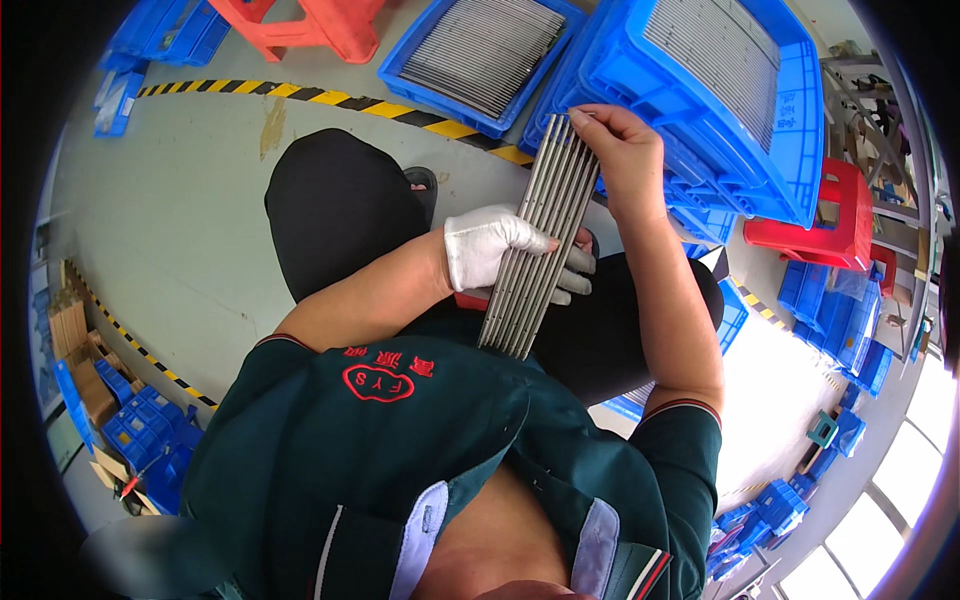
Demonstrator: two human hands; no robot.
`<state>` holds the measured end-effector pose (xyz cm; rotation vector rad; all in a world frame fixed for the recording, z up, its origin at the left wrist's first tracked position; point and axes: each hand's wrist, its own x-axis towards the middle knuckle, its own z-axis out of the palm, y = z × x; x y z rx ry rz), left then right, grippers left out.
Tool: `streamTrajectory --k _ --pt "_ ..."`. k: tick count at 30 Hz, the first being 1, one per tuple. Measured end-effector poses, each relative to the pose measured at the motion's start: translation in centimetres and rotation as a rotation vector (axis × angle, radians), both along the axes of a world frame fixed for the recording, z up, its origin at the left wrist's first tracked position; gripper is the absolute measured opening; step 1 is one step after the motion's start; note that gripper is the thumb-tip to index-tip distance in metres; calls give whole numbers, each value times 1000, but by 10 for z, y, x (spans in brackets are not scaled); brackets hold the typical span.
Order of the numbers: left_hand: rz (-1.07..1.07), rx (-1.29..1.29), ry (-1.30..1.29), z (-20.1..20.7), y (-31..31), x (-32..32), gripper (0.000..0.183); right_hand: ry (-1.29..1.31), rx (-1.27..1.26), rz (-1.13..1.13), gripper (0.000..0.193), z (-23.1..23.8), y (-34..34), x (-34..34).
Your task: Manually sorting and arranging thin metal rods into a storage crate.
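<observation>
A flat row of several slim grey metal rods (522, 285) lies slantwise across my lap, its far end up toward the blue crates. My left hand (490, 243), in a white glove with the thumb tip bare, grips the row around its middle. The thumb presses on top and the other fingers curl underneath. At the far end my bare right hand (630, 160) closes on the rods, thumb and fingers at their tips. Just beyond that hand stands a blue plastic crate (690, 135) filled with similar rods (715, 60).
On the floor ahead, another blue crate (432, 102) holds more rods (485, 50). A red stool (835, 225) stands at the right, an orange-red stool (320, 30) at the far left. Striped yellow-black tape (330, 97) crosses the floor. Blue bins (150, 430) are stacked at lower left.
</observation>
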<state>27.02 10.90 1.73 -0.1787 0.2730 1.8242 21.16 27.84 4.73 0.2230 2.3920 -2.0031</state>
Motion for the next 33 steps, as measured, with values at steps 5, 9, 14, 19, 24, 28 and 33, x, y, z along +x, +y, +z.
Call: streamTrajectory --k 5,9,14,19,24,28,33 --pt "-7 -12 10 0 -1 0 45 8 83 -15 18 4 -3 2" --pt "-5 -24 18 1 0 0 45 -20 20 4 17 3 -1 1" --pt "3 -18 10 2 -1 1 44 -41 -28 20 17 3 -2 0" --pt "0 -34 16 3 0 0 43 -42 -65 13 17 1 -2 0" --pt "3 -31 15 2 0 0 43 -44 -76 24 18 3 -3 -1" --pt "27 -47 -16 2 0 2 42 -41 -25 -1 19 7 2 0" --pt "36 -59 -13 -1 0 2 42 -146 -21 -35 19 10 4 2"
